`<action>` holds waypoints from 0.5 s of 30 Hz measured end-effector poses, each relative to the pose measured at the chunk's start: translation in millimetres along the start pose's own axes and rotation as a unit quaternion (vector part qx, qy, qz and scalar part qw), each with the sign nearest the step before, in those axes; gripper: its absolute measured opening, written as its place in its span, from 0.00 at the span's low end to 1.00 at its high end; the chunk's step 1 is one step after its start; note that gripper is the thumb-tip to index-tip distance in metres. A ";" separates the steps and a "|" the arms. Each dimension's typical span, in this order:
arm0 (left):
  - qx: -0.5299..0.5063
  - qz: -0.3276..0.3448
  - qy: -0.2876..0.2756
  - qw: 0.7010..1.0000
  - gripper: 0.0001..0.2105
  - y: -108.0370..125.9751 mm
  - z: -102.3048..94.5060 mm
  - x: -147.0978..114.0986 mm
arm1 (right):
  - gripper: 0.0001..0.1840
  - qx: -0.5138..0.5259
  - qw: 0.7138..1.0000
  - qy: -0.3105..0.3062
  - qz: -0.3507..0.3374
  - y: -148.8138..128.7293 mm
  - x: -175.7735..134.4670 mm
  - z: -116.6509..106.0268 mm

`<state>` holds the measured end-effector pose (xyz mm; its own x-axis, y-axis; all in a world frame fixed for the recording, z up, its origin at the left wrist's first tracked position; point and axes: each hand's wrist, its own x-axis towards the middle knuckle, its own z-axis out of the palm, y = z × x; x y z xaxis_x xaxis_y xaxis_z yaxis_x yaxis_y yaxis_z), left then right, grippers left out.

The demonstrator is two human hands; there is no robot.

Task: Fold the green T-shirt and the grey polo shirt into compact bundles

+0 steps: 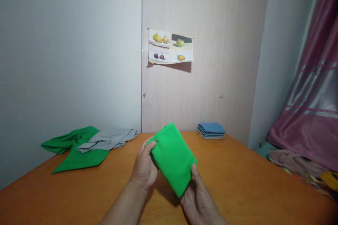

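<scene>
A bright green cloth (173, 158), folded into a neat thick rectangle, is held tilted above the tabletop between both hands. My left hand (144, 167) grips its left edge, thumb on the front face and the other fingers mostly hidden behind. On the lower right side, my right hand (198, 193) pinches the edge with its thumb near the corner, its remaining fingers underneath. Farther off to the left lie a loose green garment (96, 158) and a crumpled grey garment (111, 140) partly over it. A stack of folded blue and patterned cloths (211, 130) sits at the back right.
The orange-brown table (105, 191) reaches back to a pale wood panel (211, 88), where a sheet of fruit pictures (171, 46) hangs. Right of the table are a pink curtain (308, 112) and a heap of soft fabric (293, 160).
</scene>
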<state>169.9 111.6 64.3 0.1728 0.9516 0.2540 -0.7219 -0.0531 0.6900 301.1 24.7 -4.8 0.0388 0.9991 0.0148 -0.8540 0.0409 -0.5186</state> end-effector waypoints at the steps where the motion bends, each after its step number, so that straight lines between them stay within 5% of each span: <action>1: -0.018 -0.027 0.003 0.999 0.15 -1.3 -0.7 0.4 | 0.33 0.014 1.000 0.003 0.009 1.4 0.2 2.4; 10: -0.063 -0.136 0.069 0.986 0.13 -17.6 -13.0 11.7 | 0.25 -0.028 0.993 0.114 -0.006 -16.5 9.9 6.2; 15: -0.044 -0.239 0.014 0.970 0.28 -16.3 -21.0 12.4 | 0.16 -0.100 0.972 0.213 -0.004 -39.6 13.8 -6.2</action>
<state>169.8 130.6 42.0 0.4842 0.8692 -0.1005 -0.6182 0.4211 0.6637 338.6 36.8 10.6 0.2939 0.9029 -0.3138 -0.7358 0.0041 -0.6772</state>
